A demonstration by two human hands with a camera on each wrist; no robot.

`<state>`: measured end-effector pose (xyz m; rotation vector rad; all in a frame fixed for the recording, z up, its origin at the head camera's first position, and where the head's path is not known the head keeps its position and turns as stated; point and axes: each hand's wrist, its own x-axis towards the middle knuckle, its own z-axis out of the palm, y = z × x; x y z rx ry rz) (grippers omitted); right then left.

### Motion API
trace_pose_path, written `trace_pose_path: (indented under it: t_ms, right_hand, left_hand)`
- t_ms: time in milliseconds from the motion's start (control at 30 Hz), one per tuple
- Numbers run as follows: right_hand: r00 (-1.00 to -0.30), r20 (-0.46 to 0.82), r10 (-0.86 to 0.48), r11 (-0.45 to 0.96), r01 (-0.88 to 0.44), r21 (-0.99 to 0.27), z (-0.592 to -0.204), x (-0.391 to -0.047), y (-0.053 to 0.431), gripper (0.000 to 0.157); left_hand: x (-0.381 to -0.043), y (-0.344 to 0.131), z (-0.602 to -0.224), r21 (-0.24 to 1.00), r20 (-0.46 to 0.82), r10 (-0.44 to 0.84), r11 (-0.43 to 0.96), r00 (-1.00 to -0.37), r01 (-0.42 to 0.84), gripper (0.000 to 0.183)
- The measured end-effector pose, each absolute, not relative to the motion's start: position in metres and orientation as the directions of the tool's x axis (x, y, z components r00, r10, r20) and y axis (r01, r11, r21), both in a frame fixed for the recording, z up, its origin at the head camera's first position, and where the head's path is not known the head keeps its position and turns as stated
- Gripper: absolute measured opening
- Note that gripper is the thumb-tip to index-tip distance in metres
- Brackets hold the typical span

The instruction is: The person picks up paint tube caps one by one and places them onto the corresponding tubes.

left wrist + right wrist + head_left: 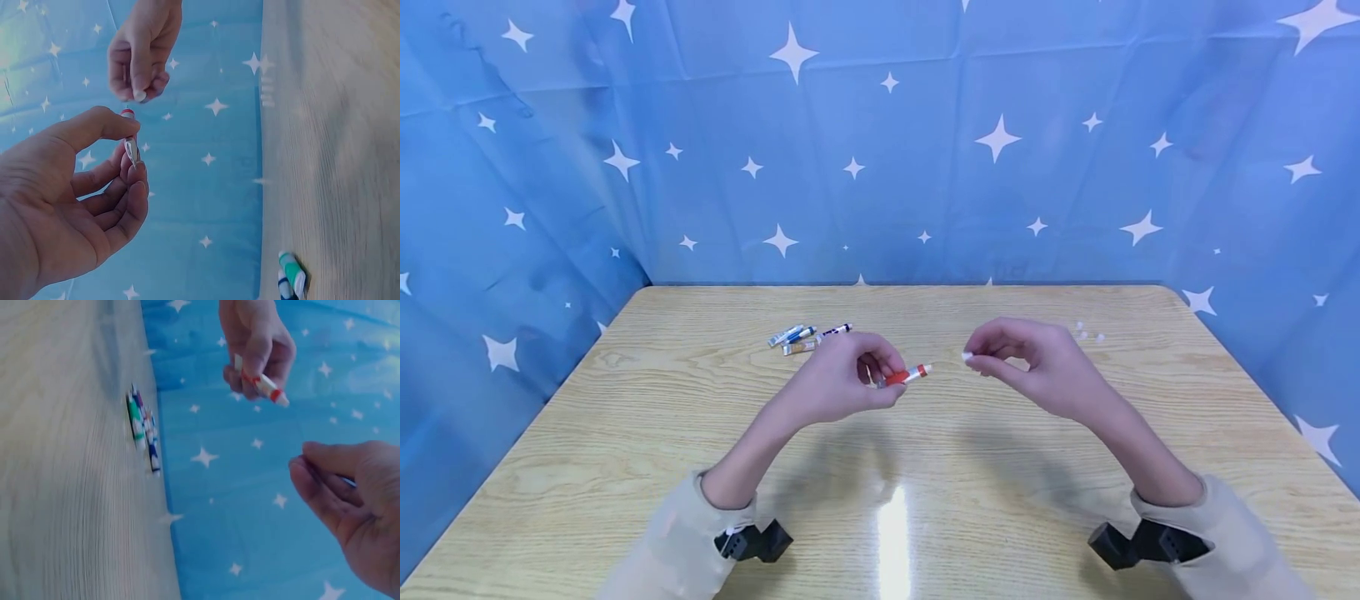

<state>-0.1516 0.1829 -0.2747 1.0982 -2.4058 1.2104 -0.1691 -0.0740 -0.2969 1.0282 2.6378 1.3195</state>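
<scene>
My left hand [842, 382] pinches a small red-and-white paint tube [914, 375] between thumb and fingers, above the table. The tube's narrow pale tip points toward my right hand [1045, 367]; in the left wrist view its flat silvery end [131, 150] lies near the curled fingers. Between the right thumb and forefinger is a small white cap [967, 356], apart from the tube by a short gap. The right wrist view hides this cap behind the fingertips. Behind the left hand, several small paint tubes [797, 334] in blue, orange and other colours lie together.
A few small white caps [1082, 335] lie on the wooden table [985, 517] beyond the right hand. A blue cloth with white stars [910, 167] hangs behind the table's far edge and along its sides. Black wrist cameras [752, 543] sit on both sleeves.
</scene>
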Motion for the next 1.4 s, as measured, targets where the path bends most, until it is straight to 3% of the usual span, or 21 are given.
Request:
trace_pose_path:
  t_ms: [133, 733, 867, 1200, 1400]
  right_hand:
    - [-0.652, 0.521, -0.551, 0.33, -0.744, -0.581, -0.273, -0.144, 0.176, 0.018]
    - [-0.628, 0.53, -0.57, 0.235, -0.742, -0.628, -0.284, -0.143, 0.169, 0.02]
    - [-0.628, 0.533, -0.568, 0.239, -0.745, -0.623, -0.293, -0.15, 0.173, 0.019]
    - [-0.616, 0.563, -0.55, 0.311, -0.777, -0.547, -0.272, -0.134, 0.163, 0.018]
    - [-0.634, 0.555, -0.539, 0.367, -0.77, -0.522, -0.275, -0.134, 0.162, 0.027]
  left_hand:
    - [-0.163, -0.069, -0.295, 0.704, 0.289, 0.579, 0.411, -0.762, 0.579, 0.011]
    - [-0.154, -0.061, -0.295, 0.677, 0.357, 0.581, 0.38, -0.732, 0.631, 0.011]
    - [-0.153, -0.06, -0.295, 0.677, 0.363, 0.575, 0.378, -0.733, 0.631, 0.011]
    - [-0.15, -0.055, -0.295, 0.661, 0.395, 0.561, 0.377, -0.728, 0.649, 0.012]
    - [-0.146, -0.052, -0.294, 0.615, 0.433, 0.57, 0.379, -0.698, 0.691, 0.012]
